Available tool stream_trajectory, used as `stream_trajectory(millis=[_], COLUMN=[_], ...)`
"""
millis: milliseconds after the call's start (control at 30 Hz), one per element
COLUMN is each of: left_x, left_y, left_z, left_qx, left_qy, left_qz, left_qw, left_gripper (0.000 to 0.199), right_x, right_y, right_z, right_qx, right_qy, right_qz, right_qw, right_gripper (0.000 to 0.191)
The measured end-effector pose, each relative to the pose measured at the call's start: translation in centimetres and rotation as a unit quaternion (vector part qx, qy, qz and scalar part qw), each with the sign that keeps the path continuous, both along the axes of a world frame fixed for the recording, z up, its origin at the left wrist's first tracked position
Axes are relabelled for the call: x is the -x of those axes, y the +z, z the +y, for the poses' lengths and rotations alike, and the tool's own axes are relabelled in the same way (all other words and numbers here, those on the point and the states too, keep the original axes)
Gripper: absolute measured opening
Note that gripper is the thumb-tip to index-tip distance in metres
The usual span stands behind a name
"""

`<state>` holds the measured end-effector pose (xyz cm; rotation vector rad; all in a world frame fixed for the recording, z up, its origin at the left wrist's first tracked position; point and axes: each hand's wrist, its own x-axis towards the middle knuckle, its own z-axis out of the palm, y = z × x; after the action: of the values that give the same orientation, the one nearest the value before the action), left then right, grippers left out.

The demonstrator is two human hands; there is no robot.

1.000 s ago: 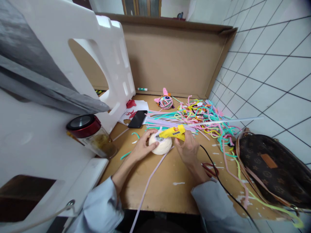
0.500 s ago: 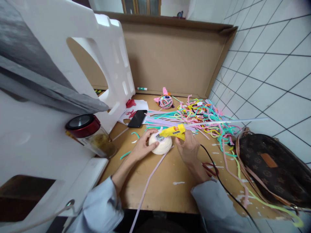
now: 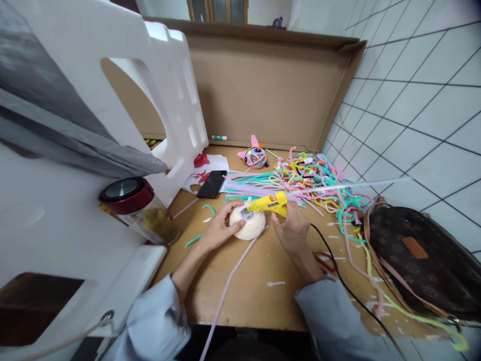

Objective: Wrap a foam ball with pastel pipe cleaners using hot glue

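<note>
A round, cream-coloured ball point(image 3: 251, 229) with a greyish patch on top sits on the tabletop. My left hand point(image 3: 221, 225) is closed around its left side, thumb on the front and fingers behind. In my right hand point(image 3: 291, 225) is a yellow hot glue gun point(image 3: 272, 202), a long clear glue stick point(image 3: 353, 186) sticking out of its back. The gun's nozzle points left, at the top of the ball; whether it touches cannot be told. A pale lilac pipe cleaner point(image 3: 229, 281) runs from the ball over the table's front edge.
Pipe cleaners point(image 3: 311, 175) in many colours lie heaped behind and to the right. A pink decorated ball point(image 3: 255, 156), a phone point(image 3: 212, 184) and a glass bottle point(image 3: 150, 215) stand around. Red-handled scissors point(image 3: 323, 260), the gun's cord point(image 3: 349, 288) and a brown bag point(image 3: 417, 255) are at right.
The glue stick's far end has shifted slightly left and up. Both hands, the ball and the glue gun stay almost in place.
</note>
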<state>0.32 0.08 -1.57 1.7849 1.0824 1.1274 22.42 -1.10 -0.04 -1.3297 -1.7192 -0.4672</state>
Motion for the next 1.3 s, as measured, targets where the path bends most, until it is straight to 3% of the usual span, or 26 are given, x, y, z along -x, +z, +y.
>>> stream_trajectory(millis=[300, 533, 633, 733, 933, 1100, 1200, 1300], left_x=[0.0, 0.0, 0.0, 0.0, 0.1, -0.1, -0.1, -0.1], left_y=[-0.1, 0.0, 0.1, 0.0, -0.1, 0.2, 0.2, 0.0], left_z=[0.0, 0.1, 0.0, 0.1, 0.2, 0.2, 0.1, 0.2], left_qx=[0.003, 0.006, 0.010, 0.013, 0.021, 0.033, 0.030, 0.016], left_qy=[-0.004, 0.002, -0.004, -0.001, -0.006, -0.017, -0.014, -0.005], left_qz=[-0.004, -0.005, -0.002, -0.005, -0.018, -0.034, -0.029, -0.020], left_qw=[1.000, 1.000, 1.000, 1.000, 1.000, 0.999, 0.999, 1.000], left_gripper=[0.048, 0.050, 0.050, 0.050, 0.051, 0.051, 0.050, 0.048], right_x=[0.0, 0.0, -0.2, -1.2, -5.4, -6.9, -7.1, -6.4], right_y=[0.2, -0.1, 0.0, 0.2, -0.2, -0.8, -0.5, 0.3], right_z=[0.0, 0.3, 0.6, 1.2, 2.4, 1.7, 1.3, 1.0], right_qx=[-0.017, -0.003, 0.028, 0.106, 0.243, 0.369, 0.370, 0.284], right_qy=[0.015, -0.025, -0.024, -0.058, -0.141, -0.158, -0.166, -0.157], right_qz=[-0.005, 0.036, 0.093, 0.120, 0.003, -0.098, -0.130, -0.118], right_qw=[1.000, 0.999, 0.995, 0.985, 0.960, 0.911, 0.905, 0.939], right_gripper=[0.015, 0.014, 0.018, 0.024, 0.026, 0.019, 0.025, 0.028])
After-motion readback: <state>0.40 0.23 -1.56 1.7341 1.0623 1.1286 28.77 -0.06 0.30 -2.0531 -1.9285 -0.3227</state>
